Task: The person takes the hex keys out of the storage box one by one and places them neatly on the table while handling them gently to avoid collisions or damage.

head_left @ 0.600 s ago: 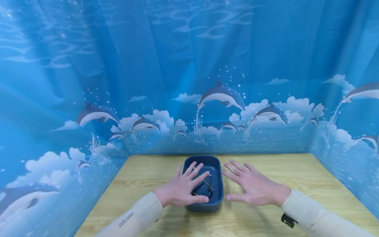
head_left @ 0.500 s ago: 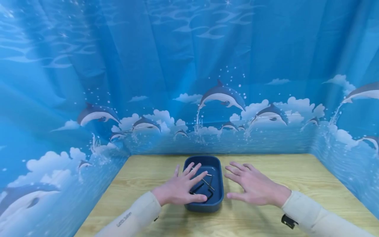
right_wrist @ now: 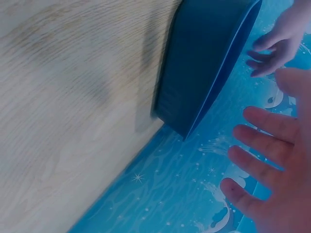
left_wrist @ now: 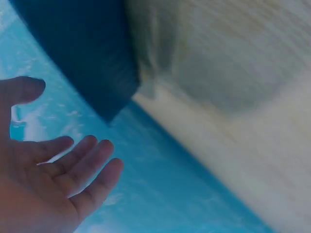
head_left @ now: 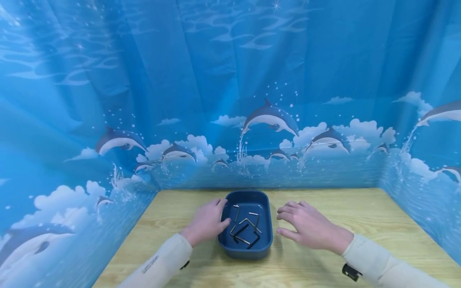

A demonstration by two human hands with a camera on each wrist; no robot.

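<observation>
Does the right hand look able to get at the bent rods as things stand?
Probably yes: the right hand is beside the tray, which has no lid, and nothing else covers the bent rods inside. It would likely need to move left.

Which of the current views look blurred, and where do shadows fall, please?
Head: blue tray fairly clear; left wrist: table grain smeared, broad grey shadow across it; right wrist: grain clearer, narrower shadow beside the tray.
</observation>
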